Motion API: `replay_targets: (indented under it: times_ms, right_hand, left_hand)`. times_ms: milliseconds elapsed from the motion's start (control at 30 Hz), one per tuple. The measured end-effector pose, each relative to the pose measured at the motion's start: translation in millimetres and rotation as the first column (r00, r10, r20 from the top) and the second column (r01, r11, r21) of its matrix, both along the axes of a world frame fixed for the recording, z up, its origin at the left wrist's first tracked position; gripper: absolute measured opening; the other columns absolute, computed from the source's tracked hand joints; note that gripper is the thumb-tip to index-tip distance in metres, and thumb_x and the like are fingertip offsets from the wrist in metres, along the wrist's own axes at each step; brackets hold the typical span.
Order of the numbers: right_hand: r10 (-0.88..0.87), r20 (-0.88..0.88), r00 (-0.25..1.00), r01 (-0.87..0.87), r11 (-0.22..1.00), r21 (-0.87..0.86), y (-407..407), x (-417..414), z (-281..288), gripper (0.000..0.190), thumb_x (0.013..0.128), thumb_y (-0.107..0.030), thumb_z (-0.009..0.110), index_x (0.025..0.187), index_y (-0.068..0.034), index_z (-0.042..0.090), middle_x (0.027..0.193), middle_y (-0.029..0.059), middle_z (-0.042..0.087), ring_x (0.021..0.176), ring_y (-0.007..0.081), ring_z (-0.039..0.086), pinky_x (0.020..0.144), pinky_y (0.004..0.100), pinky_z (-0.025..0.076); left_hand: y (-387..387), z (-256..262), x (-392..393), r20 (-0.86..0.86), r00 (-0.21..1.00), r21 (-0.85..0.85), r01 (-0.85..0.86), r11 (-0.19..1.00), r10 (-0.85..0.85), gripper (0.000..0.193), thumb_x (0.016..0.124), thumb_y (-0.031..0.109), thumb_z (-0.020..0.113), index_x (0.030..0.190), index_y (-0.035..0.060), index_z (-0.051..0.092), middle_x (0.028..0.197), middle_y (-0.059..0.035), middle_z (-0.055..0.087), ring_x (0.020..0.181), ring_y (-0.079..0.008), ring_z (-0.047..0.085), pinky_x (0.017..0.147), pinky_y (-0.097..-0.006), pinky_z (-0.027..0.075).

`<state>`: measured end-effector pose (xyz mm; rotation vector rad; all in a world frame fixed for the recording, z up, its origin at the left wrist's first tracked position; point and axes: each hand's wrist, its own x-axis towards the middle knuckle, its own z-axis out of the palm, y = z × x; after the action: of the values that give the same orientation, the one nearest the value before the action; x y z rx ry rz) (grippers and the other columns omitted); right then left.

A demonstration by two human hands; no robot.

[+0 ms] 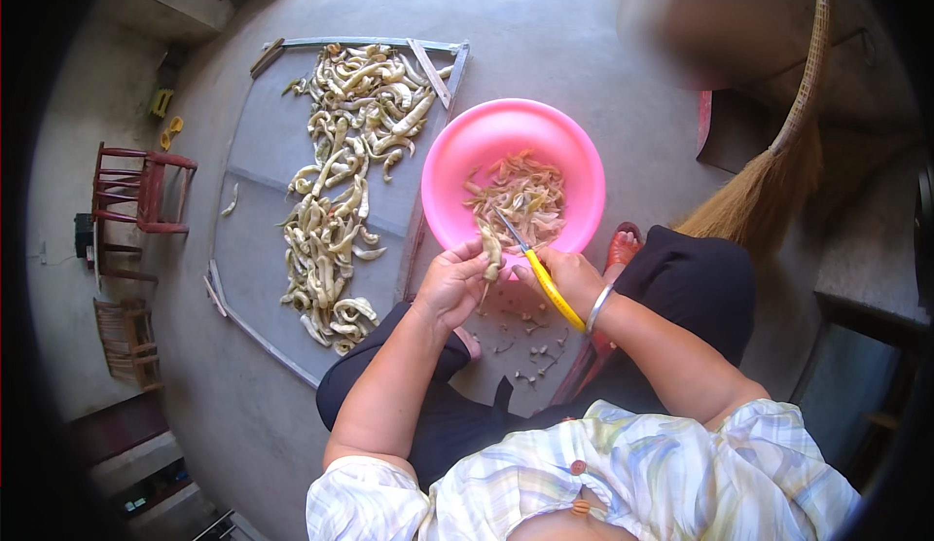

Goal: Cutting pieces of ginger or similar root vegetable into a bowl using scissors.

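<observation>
My left hand (454, 282) holds a pale green, wrinkled pepper (492, 250) by its stem end, over the near rim of a pink plastic basin (467, 150). My right hand (570, 278) grips scissors with yellow handles (552, 294); their metal blades point into the basin, close beside the pepper. Cut pale and reddish pieces (529, 202) lie in the basin. To its left, a heap of whole pale peppers (328, 234) is spread on a framed mesh screen (255, 227). Cut-off stems (540, 351) are scattered on the floor between my feet.
A straw broom (751, 191) leans at the right, near a dark box-like object (730, 129). Red wooden chairs (149, 191) and a brown slatted chair (128, 344) stand at the far left. One pepper (231, 199) lies apart on the screen. My sandalled foot (624, 245) is right of the basin.
</observation>
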<state>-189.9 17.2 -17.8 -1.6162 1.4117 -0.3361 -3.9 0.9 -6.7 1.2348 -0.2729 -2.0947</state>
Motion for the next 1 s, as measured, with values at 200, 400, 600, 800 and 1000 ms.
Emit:
replay_targets:
  times_ms: [200,400,600,800,1000]
  right_hand:
    - [0.153,-0.016,0.988,-0.146,0.965,0.218,1.4,2.2,20.9,0.051,0.080,-0.050,0.047,0.094,-0.001,0.046,0.089,0.0231,0.057,0.086,0.0359,0.056,0.073,0.0423,0.043]
    - [0.164,-0.110,0.980,-0.154,0.984,0.091,0.2,1.8,26.6,0.052,0.079,-0.047,0.051,0.094,0.002,0.044,0.090,0.0239,0.055,0.086,0.0366,0.056,0.073,0.0432,0.043]
    - [0.155,-0.166,0.974,-0.150,0.988,0.038,2.6,3.5,26.4,0.050,0.080,-0.046,0.050,0.093,0.002,0.044,0.086,0.0250,0.056,0.083,0.0361,0.057,0.071,0.0437,0.044]
    - [0.218,-0.194,0.956,-0.186,0.967,0.172,3.6,9.2,30.6,0.046,0.081,-0.045,0.048,0.091,0.001,0.044,0.080,0.0225,0.058,0.076,0.0363,0.058,0.065,0.0441,0.044]
    - [0.057,-0.133,0.989,-0.060,0.998,-0.021,12.5,10.8,12.2,0.042,0.082,-0.041,0.049,0.088,0.001,0.047,0.074,0.0222,0.058,0.073,0.0377,0.058,0.064,0.0453,0.044]
  left_hand:
    - [-2.1,-10.7,6.5,-0.158,0.959,0.003,-0.237,0.971,0.235,0.030,0.081,-0.004,0.048,0.111,-0.0019,0.044,0.098,-0.0141,0.056,0.090,-0.0236,0.057,0.084,-0.0385,0.047]
    - [2.0,-5.0,-4.9,0.097,0.980,-0.162,-0.158,0.974,0.175,0.027,0.078,-0.006,0.053,0.104,-0.0023,0.047,0.093,-0.0119,0.056,0.088,-0.0207,0.057,0.081,-0.0338,0.050]
    - [2.7,-4.3,-7.6,0.148,0.978,-0.157,-0.123,0.980,0.146,0.021,0.077,-0.007,0.054,0.097,-0.0026,0.050,0.090,-0.0102,0.056,0.083,-0.0199,0.059,0.078,-0.0327,0.052]
    - [1.6,-3.2,-6.0,0.125,0.978,-0.082,-0.158,0.984,0.167,0.022,0.077,-0.007,0.053,0.099,-0.0031,0.049,0.094,-0.0124,0.056,0.085,-0.0210,0.059,0.078,-0.0329,0.052]
    - [2.0,-3.8,-5.6,0.093,0.989,-0.034,-0.108,0.994,0.111,0.023,0.078,-0.005,0.053,0.101,-0.0028,0.049,0.096,-0.0129,0.057,0.086,-0.0224,0.059,0.076,-0.0328,0.052]
